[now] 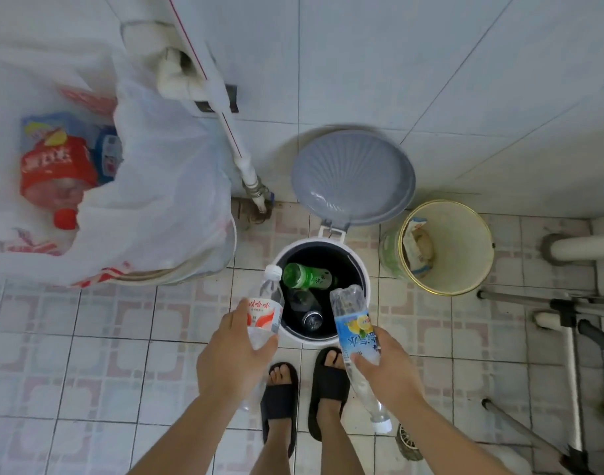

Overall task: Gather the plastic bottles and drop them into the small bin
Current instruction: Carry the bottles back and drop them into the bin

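A small white pedal bin (365, 279) stands open on the tiled floor, its grey lid (352, 176) tipped back against the wall. Inside lie a green bottle (305, 275) and a dark clear bottle (307, 308). My left hand (230, 358) grips a clear bottle with a red-and-white label (264, 308), cap pointing away, over the bin's left rim. My right hand (386, 370) holds a clear bottle with a blue-and-yellow label (353, 323), base over the bin's right rim and cap toward me.
A large white plastic bag (149, 186) with more bottles, one red-labelled (57, 173), sits at the left. A cream bucket (448, 248) holding rubbish stands right of the bin. White pipes (225, 108) run down the wall. Metal legs (533, 303) crowd the right. My sandalled feet (304, 389) touch the bin's front.
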